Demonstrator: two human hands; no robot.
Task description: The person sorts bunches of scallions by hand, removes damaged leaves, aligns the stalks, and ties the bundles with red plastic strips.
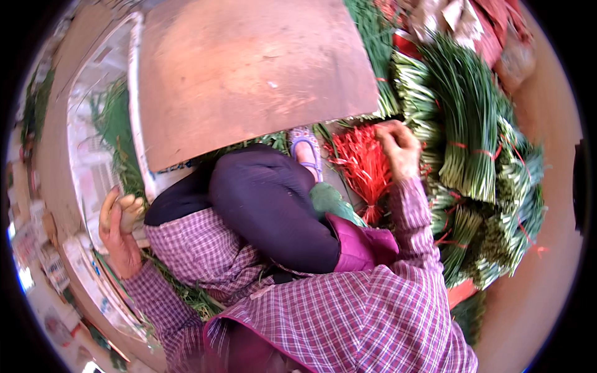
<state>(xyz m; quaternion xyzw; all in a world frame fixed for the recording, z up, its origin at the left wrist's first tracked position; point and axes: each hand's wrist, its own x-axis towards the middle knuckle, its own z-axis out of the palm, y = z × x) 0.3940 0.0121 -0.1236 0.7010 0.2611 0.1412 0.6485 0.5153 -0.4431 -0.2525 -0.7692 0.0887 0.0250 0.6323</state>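
Observation:
My right hand (401, 149) is closed, its fingertips pinched at the loose ends of a bundle of red plastic strips (367, 165). The strips fan out at the top and are gathered tight near the bottom. Over on the left, my left hand (121, 233) is raised beside a white plastic crate (134, 93), palm up, with fingers apart and partly bent, holding nothing. Right of my right hand lie bundles of long green stalks, like garlic chives (463, 124), tied with red strips.
A broad brown board (249, 74) covers the space ahead of my knees. Loose green leaves (118, 130) lie in the crate at left. More tied bundles (504, 217) are stacked at right, with red sacks (497, 28) behind. My foot in a purple sandal (305, 152) rests under the board's near edge.

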